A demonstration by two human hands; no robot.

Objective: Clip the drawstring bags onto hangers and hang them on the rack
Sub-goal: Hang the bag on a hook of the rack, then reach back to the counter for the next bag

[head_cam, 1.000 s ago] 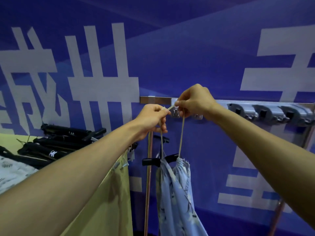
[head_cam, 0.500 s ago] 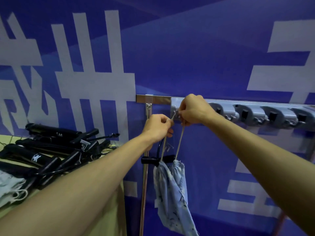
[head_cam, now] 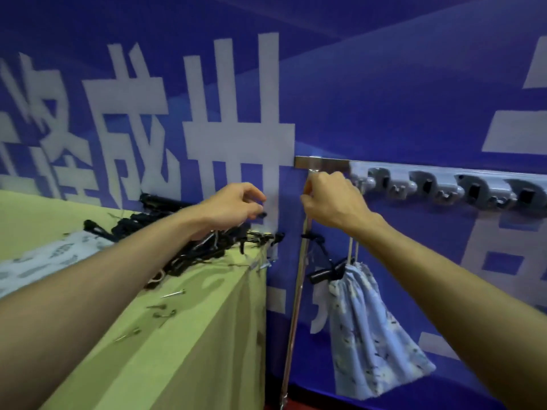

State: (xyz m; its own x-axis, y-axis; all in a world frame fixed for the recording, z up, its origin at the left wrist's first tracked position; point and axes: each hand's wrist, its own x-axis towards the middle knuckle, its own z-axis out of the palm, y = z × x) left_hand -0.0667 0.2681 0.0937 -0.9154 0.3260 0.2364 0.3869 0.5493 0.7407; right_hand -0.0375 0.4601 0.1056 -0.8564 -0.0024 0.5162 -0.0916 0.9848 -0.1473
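Observation:
A light blue patterned drawstring bag (head_cam: 370,329) hangs below the wall rack (head_cam: 322,162) by its pale drawstring (head_cam: 352,250). A black clip hanger (head_cam: 325,272) is attached at the bag's gathered top. My right hand (head_cam: 334,202) is at the rack's leftmost grey hook with its fingers curled; the drawstring runs up behind it, and the grip itself is hidden. My left hand (head_cam: 233,205) hovers apart from the bag, above a pile of black hangers (head_cam: 177,241), its fingers loosely curled and holding nothing I can see.
A row of grey hooks (head_cam: 429,187) runs right along the rack. A thin metal pole (head_cam: 296,291) drops from the rack's left end. The yellow-green table (head_cam: 192,335) at left bears the hangers, more patterned fabric (head_cam: 44,261) and small metal pins (head_cam: 173,294).
My left hand has let go of the drawstring and moved left over the hanger pile. The bag now hangs lower and to the right. My right hand stays at the rack.

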